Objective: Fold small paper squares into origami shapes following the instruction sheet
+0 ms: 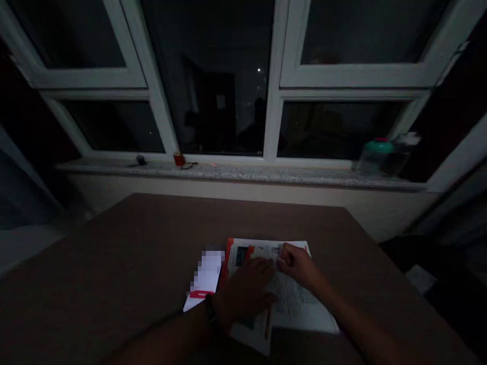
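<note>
A printed booklet (239, 334) with orange-red edges lies on the table, its pages pale with dark text and pictures. My left hand (247, 289), with a dark band at the wrist, rests on it with the fingers stretched out flat. Over the upper right of the printed sheets (294, 299), my right hand (297, 263) is closed in a pinch. Something small and whitish shows at its fingertips, too dim to name. To the left of the booklet, a phone (207, 274) glows with a blurred screen and a red bar near its bottom.
The brown table (160, 238) reaches toward a wall below a window. Along the speckled stone sill (243, 173) stand a small red container (178, 158), a dark small object (141, 160) and a clear jar with a teal lid (375, 157). The room is dim.
</note>
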Tool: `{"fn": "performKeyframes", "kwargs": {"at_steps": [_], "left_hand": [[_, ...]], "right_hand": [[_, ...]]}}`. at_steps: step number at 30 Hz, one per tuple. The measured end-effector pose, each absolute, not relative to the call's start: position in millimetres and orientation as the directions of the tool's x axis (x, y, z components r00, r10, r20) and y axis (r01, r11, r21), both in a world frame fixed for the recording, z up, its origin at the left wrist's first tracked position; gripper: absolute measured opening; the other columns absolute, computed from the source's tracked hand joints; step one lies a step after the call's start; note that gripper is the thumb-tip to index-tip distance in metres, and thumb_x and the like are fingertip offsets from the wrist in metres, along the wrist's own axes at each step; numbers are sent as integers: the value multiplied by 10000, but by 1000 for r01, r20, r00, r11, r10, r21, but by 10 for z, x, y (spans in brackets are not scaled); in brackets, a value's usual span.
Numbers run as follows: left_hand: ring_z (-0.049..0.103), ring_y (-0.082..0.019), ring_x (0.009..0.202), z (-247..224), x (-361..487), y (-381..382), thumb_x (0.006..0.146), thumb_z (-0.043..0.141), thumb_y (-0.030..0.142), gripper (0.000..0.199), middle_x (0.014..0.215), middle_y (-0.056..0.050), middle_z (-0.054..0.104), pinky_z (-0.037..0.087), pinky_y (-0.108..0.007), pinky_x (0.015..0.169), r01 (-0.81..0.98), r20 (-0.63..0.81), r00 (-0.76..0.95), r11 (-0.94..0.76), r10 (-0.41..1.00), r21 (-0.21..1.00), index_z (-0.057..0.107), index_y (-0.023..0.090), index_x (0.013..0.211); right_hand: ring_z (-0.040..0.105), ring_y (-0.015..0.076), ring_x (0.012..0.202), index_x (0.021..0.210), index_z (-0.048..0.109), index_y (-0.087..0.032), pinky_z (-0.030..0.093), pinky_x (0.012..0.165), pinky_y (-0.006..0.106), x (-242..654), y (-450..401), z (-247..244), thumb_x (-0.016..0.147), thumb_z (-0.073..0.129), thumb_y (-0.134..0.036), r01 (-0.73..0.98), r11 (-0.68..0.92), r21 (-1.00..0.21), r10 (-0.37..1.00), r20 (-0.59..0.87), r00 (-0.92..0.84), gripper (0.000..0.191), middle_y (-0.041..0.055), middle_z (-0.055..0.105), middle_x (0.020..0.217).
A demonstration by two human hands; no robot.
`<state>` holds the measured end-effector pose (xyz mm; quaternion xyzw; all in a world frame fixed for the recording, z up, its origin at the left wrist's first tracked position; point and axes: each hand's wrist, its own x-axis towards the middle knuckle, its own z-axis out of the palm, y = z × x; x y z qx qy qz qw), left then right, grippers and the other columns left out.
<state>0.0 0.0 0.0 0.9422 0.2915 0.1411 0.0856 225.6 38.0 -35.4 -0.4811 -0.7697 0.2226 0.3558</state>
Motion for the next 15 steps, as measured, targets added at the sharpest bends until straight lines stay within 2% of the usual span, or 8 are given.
{"fn": "performKeyframes", "kwargs": {"at_steps": [5, 11, 15], "left_hand": [[442, -310, 1321, 42, -1, -17, 898, 665, 406, 594, 1430, -150, 500, 350, -459, 1122, 532, 199, 792, -812, 578, 240, 449, 129, 1378], [433, -304, 1328, 80, -13, -5, 918, 633, 419, 553, 1441, -129, 492, 337, -470, 1123, 521, 190, 798, -813, 572, 260, 446, 161, 1370], [416, -305, 1336, 85, -15, 5, 924, 624, 406, 557, 1452, -127, 477, 326, -469, 1125, 524, 177, 799, -809, 575, 267, 432, 165, 1388]], "right_hand": [[445, 117, 567, 676, 437, -224, 296, 533, 209, 2243, 265, -344, 709, 615, -171, 588, 459, -666, 888, 319, -331, 188, -64, 477, 615], [480, 139, 593, 697, 417, -227, 311, 577, 232, 2215, 365, -356, 791, 546, -190, 660, 365, -657, 921, 358, -153, 164, -42, 487, 630], [483, 141, 583, 704, 428, -225, 311, 578, 237, 2220, 384, -356, 798, 557, -207, 677, 344, -650, 925, 359, -125, 160, -39, 501, 629]]}}
